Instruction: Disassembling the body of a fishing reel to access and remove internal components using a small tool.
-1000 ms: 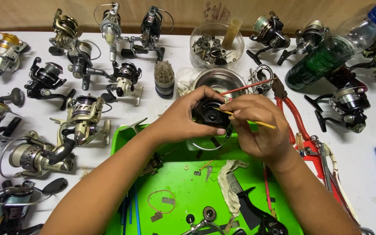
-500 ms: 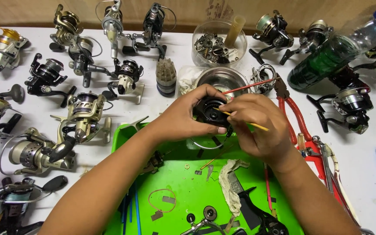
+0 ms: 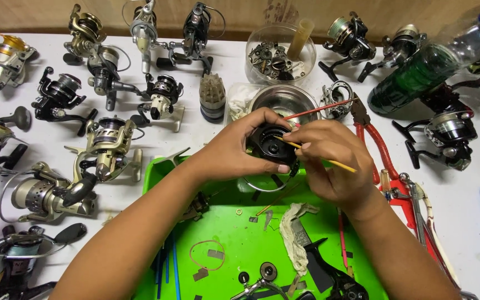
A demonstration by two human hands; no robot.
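Above the green tray point(image 3: 218, 222), the left hand point(image 3: 240, 147) cupped a black reel body point(image 3: 270, 147) in curled fingers, while the right hand point(image 3: 334, 161) pinched a thin yellow brush point(image 3: 329, 161) (tip inside it).

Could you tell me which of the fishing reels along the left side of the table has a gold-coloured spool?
It is the silver reel at the far left of the back row, alone in having a bright gold spool; the neighbouring reels there show black, grey or champagne-coloured spools.

Sitting around the green tray point(image 3: 251, 244): roughly fourteen fishing reels, one steel bowl point(image 3: 284, 100), one clear tub point(image 3: 280, 53), one green bottle point(image 3: 418, 78), one red pliers point(image 3: 376, 141).
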